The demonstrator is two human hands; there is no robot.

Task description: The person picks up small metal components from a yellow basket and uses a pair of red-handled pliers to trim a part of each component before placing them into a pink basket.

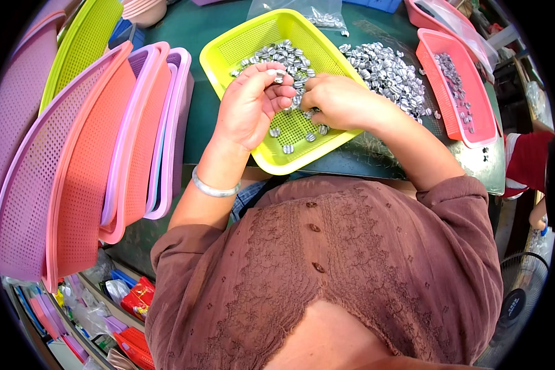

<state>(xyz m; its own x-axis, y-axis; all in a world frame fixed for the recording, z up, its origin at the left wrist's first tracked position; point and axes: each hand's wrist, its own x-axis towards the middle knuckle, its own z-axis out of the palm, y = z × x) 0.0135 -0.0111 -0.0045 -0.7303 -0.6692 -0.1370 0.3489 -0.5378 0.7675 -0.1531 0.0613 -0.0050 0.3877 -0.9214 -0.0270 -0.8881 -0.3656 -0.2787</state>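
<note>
My left hand [250,102] is palm up over the lime-green plastic basket [221,54], its thumb and forefinger closed on a small grey-and-white striped piece [279,76]. Beside it my right hand [334,98] reaches down into the same basket with fingers curled together. What its fingertips hold, if anything, is hidden. A pile of similar striped pieces [288,54] lies at the basket's far end, partly behind my hands. Several loose striped pieces [288,149] are scattered on its near floor.
A large heap of striped pieces [388,77] lies on the green table [206,21] right of the basket. Beyond it is a pink basket [475,120] with more pieces. Nested purple and orange baskets [89,179] crowd the left. A clear bag [320,15] lies behind. Another person's hand [538,216] shows far right.
</note>
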